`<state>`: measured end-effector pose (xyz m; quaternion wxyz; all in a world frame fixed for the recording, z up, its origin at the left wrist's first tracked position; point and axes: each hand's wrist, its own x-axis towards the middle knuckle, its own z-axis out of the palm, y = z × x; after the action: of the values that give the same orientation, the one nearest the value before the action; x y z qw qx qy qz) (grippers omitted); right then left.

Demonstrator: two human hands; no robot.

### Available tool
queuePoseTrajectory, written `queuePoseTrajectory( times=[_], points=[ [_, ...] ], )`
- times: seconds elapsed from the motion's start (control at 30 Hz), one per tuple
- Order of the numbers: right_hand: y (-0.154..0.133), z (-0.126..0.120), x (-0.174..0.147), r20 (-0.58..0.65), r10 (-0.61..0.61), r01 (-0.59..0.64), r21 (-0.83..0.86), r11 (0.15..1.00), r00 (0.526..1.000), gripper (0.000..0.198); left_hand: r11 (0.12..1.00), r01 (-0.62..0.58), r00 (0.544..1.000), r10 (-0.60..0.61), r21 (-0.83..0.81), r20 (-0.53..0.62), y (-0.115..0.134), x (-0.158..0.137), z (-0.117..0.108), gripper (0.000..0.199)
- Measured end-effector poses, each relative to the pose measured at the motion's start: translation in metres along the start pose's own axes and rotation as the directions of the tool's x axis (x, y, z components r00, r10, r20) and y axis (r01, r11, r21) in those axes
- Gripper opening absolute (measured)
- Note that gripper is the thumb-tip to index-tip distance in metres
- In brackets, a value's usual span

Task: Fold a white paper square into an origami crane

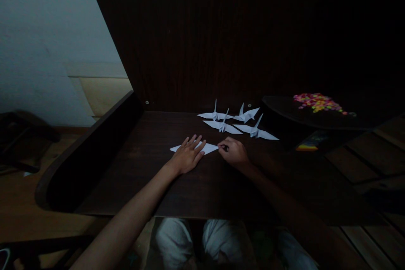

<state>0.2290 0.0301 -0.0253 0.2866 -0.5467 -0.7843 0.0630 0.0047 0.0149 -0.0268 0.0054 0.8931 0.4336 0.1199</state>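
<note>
A long, diamond-shaped piece of folded white paper (209, 148) lies flat on the dark wooden desk. My left hand (187, 155) rests on its middle, fingers spread, pressing it to the surface. The paper's right tip is pinched between the thumb and fingers of my right hand (234, 151). Behind my hands stand several white paper cranes, among them a front left one (222, 127), a front right one (255, 131) and a back right one (246, 114). My left fingers partly cover the folded paper.
On a raised dark shelf (284, 112) at the right lies a heap of small pink and yellow pieces (319, 102). A colourful packet (308, 141) sits below that shelf. A raised side panel (85, 156) bounds the desk at left, and a tall dark panel (202, 38) rises behind.
</note>
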Motion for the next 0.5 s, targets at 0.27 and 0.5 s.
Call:
queuePoseTrajectory(
  times=[0.27,0.5],
  points=[
    [0.0027,0.0001,0.0027,0.006,0.043,-0.044,0.063,0.997,0.999,0.016,0.999,0.02,0.997,-0.018,-0.028,0.068,0.0003,0.0006,-0.0032,0.05],
    [-0.0002,0.0029,-0.0019,-0.055,-0.128,0.131,0.047,0.99,0.99,0.017,1.0,0.0,0.995,0.003,-0.024,0.098,0.0005,-0.0005,-0.0046,0.048]
  ],
)
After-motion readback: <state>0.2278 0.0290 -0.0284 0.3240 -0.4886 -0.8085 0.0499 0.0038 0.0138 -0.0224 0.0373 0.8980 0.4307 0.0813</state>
